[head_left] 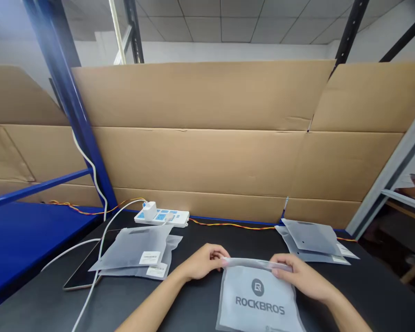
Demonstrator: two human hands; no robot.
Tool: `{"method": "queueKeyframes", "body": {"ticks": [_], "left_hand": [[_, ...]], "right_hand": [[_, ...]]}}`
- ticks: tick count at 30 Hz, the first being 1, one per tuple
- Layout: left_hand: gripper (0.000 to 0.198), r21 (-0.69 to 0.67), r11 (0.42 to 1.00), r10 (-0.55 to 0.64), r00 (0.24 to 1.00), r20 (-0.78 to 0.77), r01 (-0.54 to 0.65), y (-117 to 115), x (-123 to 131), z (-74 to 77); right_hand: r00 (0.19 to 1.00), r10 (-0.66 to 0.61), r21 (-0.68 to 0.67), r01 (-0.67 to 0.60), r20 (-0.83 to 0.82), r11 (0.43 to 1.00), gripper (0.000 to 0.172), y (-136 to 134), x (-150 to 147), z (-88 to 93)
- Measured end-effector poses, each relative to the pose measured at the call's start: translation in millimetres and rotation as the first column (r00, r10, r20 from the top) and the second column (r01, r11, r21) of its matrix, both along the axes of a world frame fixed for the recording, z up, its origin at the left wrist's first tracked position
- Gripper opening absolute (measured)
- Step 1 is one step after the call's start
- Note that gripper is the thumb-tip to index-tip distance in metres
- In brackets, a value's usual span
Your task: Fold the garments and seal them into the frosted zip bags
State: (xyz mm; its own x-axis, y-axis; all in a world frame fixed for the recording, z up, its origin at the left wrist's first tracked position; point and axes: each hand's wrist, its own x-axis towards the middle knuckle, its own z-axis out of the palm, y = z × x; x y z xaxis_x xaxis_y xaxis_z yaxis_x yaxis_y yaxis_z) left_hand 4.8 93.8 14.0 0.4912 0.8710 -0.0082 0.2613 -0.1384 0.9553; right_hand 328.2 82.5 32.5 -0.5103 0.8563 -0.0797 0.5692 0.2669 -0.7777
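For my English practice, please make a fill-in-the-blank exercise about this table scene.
1. The left hand and the right hand hold the top edge of a frosted bag printed with the word ____.
2. The wall behind the table is made of ____.
3. The black table holds ____ other stacks of bags, a left stack and a right stack.

Missing words: ROCKBROS; cardboard; two.

Illumination is bright and even; soft shadows lie beneath the hands (pixel 205 263). Wide-angle distortion bends the edges; left of the cardboard backing (pixel 200 161), the blue rack upright (pixel 64 92) slants, hazily blurred at top.
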Motion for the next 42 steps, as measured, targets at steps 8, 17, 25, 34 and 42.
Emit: {"method": "queueKeyframes", "body": {"ticks": [8,17,25,34,42], "left_hand": [[0.035,0.073,0.979,0.167,0.958,0.233,-0.189,-2.4,26.0,-14.6],[0.020,0.178,0.953,0.212,0.961,0.178,-0.244,5.2,0.9,-1.6],[0.015,0.159,0.888,0.379,0.883,0.278,-0.432,31.1,-39.3,4.2],[0.017,0.139,0.899,0.366,0.886,0.285,-0.416,18.5,-14.9,-3.1],[0.014,0.183,0.907,0.328,0.909,0.259,-0.379,11.6,-5.0,-5.1]], "right_hand": [[0.969,-0.073,0.487,-0.052,0.234,0.872,0.025,-6.6,-79.3,26.9],[0.999,0.031,0.304,-0.033,0.012,0.952,0.019,26.2,-112.3,-3.2],[0.969,0.172,-0.091,-0.190,-0.180,0.977,0.028,29.8,-47.9,0.1],[0.912,0.216,-0.093,-0.264,-0.349,0.960,0.027,17.6,-54.0,12.3],[0.907,0.194,-0.114,-0.253,-0.374,0.961,0.035,11.4,-76.6,4.0]]}}
